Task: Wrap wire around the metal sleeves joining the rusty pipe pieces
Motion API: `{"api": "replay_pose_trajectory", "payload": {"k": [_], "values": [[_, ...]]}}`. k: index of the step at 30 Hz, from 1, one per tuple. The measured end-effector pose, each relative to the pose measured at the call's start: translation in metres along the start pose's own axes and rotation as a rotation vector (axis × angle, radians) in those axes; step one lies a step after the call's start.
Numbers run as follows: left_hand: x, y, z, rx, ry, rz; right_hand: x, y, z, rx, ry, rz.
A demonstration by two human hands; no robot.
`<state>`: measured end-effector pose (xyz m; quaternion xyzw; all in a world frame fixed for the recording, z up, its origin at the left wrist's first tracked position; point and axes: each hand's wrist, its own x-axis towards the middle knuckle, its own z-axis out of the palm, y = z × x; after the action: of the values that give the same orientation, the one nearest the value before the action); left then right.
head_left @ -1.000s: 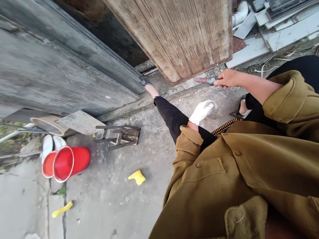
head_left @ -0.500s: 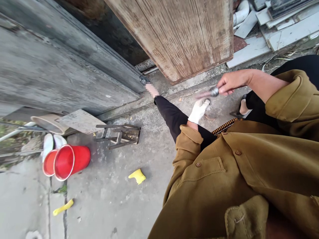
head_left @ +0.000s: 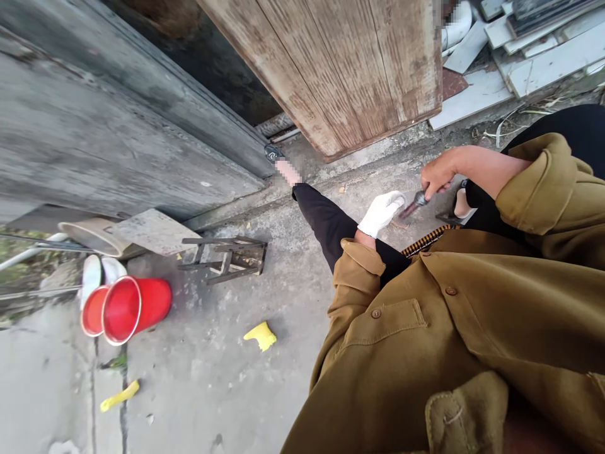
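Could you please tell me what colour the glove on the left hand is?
The glove is white, best seen in the head view.

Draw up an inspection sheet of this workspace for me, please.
Surface: grey concrete ground, stained and rough.
Job's things: brown rod with a grey band.
Clutter: red buckets, a wooden stool and yellow pieces.
Left hand: gloved in white, curled; whether it holds anything is unclear.
Right hand: bare, closed on the brown rod.
Cables: nothing seen that is clearly one.
Surroundings: weathered wooden panel, pale slabs.
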<state>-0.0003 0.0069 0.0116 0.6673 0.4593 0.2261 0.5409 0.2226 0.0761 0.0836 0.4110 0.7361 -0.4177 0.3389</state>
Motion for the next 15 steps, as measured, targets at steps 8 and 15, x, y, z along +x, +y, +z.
{"api": "replay_pose_trajectory", "payload": {"k": [8, 15], "values": [[0.004, -0.013, -0.008, -0.129, 0.112, 0.017, -0.027, 0.016, -0.008, 0.656, 0.23, -0.478], [0.003, -0.005, 0.002, -0.142, -0.032, 0.022, -0.017, 0.008, -0.015, 0.513, 0.659, -0.059]]}}
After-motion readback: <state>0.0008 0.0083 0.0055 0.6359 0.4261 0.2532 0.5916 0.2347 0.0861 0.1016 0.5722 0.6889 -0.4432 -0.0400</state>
